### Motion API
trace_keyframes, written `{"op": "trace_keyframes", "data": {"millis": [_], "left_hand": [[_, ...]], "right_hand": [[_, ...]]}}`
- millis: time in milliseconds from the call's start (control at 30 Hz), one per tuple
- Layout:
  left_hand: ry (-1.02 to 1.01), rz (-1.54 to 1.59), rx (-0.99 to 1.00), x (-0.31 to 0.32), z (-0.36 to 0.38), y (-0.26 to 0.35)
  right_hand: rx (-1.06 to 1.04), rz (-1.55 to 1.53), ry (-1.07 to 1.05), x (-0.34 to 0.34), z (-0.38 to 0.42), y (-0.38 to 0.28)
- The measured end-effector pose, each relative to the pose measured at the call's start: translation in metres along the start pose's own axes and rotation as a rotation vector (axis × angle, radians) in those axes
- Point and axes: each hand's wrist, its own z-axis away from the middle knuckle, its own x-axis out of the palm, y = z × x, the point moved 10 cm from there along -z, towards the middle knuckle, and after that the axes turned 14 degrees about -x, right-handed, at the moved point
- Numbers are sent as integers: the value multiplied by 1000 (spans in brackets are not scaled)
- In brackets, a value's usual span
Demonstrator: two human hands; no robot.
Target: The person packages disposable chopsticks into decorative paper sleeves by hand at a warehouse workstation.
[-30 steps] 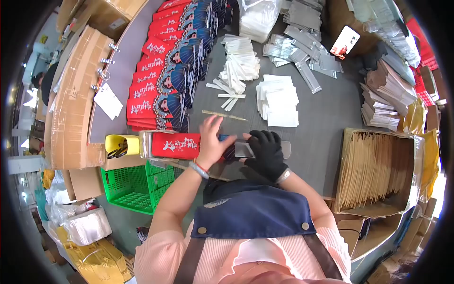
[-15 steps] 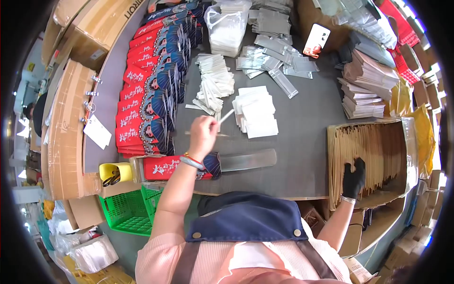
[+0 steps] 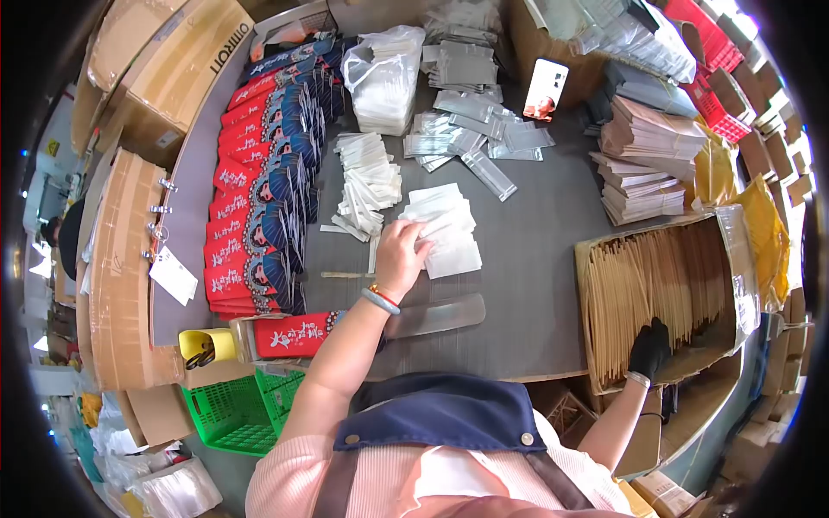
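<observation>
My left hand (image 3: 404,257) is bare and wears bracelets. Its bent fingers and thumb pinch at the left edge of a stack of white cards (image 3: 453,250); the strip held earlier cannot be made out. My right hand (image 3: 649,349), in a black glove, reaches into a cardboard box (image 3: 582,293) of upright brown envelopes (image 3: 665,276), its curled fingers at their edges and fingertips partly hidden. A pile of white strips (image 3: 367,177) lies beyond my left hand. Below that hand, a clear plastic sleeve (image 3: 440,317) sticks out from a red printed packet (image 3: 289,335).
Red and blue packets (image 3: 250,198) line the left side. Clear plastic pouches (image 3: 471,125), a white bag (image 3: 384,82) and a phone (image 3: 546,89) are at the back. More envelopes (image 3: 648,147) are stacked right. A green basket (image 3: 233,414) sits below the left edge.
My left hand has moved right and nearer to me, from the white strips to the white cards. My right hand's fingers have drawn closer together at the envelopes. The camera view has shifted.
</observation>
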Motion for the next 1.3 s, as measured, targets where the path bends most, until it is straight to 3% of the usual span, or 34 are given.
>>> {"op": "trace_keyframes", "data": {"millis": [233, 333, 500, 600, 633, 700, 767, 833, 867, 967, 1133, 1267, 1300], "left_hand": [[94, -50, 89, -4, 2, 7], [90, -42, 82, -7, 1, 12], [122, 0, 167, -5, 0, 15], [104, 7, 229, -8, 1, 23], [-58, 135, 56, -3, -1, 10], [-384, 386, -314, -5, 17, -7], [-625, 373, -378, -6, 53, -14], [-557, -6, -107, -7, 85, -17], [-490, -54, -57, -14, 94, -16], [-248, 13, -147, -53, 108, -31], [-384, -187, -151, -56, 134, -57], [-354, -192, -82, -50, 122, -24], [-357, -181, -91, -49, 122, -28]], "right_hand": [[116, -177, 356, -23, 16, 24], [8, -678, 378, -31, 16, -32], [-383, -777, 243, -41, 14, -164], [-152, -1238, -124, 3, 21, -207], [-389, -1184, -81, -11, 19, -228], [-589, -981, -95, -27, 20, -256], [-736, -885, -168, -29, 24, -286], [-855, -783, -260, -20, 36, -314], [-907, -725, -307, -13, 42, -328], [-1095, -584, -302, 7, 60, -346], [-1254, -313, -361, 35, 74, -365], [-1310, -654, -287, 20, 89, -406], [-1236, -606, -268, 26, 79, -396]]}}
